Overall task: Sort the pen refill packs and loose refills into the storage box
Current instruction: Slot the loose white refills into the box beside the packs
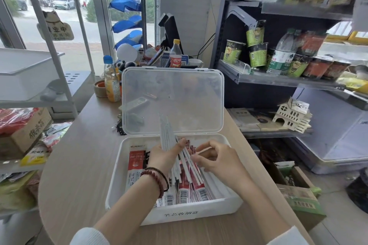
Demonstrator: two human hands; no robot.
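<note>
Gripping a fanned bundle of loose refills [166, 131], the left hand [167, 157] hovers over the middle of the storage box [173, 213], its fingers [180, 143] curled round the white sticks so that they point up and away past the open lid [173, 101]. A dark red bead bracelet [155, 177] sits on that wrist. Just right of it the right hand [217, 157] has its fingers [201, 148] bent inward, the tips at the lower ends of the refills; whether they actually pinch one I cannot tell

The white box stands on the near part of the pale wooden surface [79, 165], its clear lid propped upright at the far side. Inside lie red-and-white refill packs [196, 187] – several overlapping under the hands with barcodes toward the near wall, and one more [136, 163] flat along the left side.

On the far part of the surface, behind the lid, stand a cola bottle [175, 53] and, further left, an orange drink bottle [111, 83] with a roll of tape [99, 88] beside it. To the right a metal shelf [258, 79] carries green cup noodles, and lower down sits a small wooden model house [292, 115]
</note>
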